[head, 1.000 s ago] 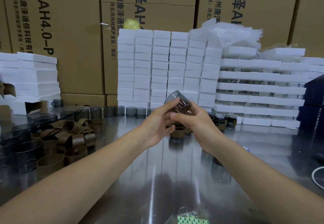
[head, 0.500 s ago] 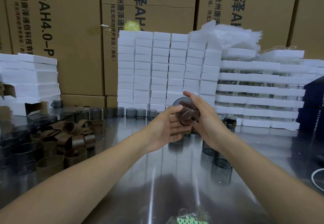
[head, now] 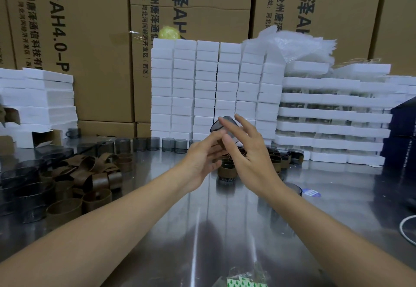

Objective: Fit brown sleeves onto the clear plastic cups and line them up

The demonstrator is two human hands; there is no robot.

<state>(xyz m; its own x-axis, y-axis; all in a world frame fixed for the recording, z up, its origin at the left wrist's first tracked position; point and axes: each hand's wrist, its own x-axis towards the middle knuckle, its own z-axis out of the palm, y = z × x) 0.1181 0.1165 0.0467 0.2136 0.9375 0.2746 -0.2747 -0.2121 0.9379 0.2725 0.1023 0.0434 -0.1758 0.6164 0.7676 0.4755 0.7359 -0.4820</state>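
Observation:
A smoky clear cup (head: 216, 125) is held tilted in the air above the steel table (head: 157, 230), with a brown sleeve partly hidden between my hands. My left hand (head: 202, 158) pinches it from the left with thumb and fingers. My right hand (head: 249, 151) lies against its right side, fingers straight and spread. Just below stands a sleeved cup (head: 227, 171), and more sleeved cups (head: 282, 157) cluster behind my right hand. Loose brown sleeves (head: 90, 174) are heaped at the left. A row of bare clear cups (head: 157, 144) runs along the back.
White foam stacks (head: 216, 88) and cardboard boxes (head: 90, 39) wall off the back. More foam trays (head: 333, 118) and a dark blue box (head: 400, 133) stand at the right. Bare cups (head: 20, 187) crowd the left edge. A white cable (head: 405, 230) and a green-printed packet (head: 243, 281) lie near me.
My right hand has opened out, its fingers now straight across the cup instead of wrapped around it. The cup has turned and stayed raised between both hands.

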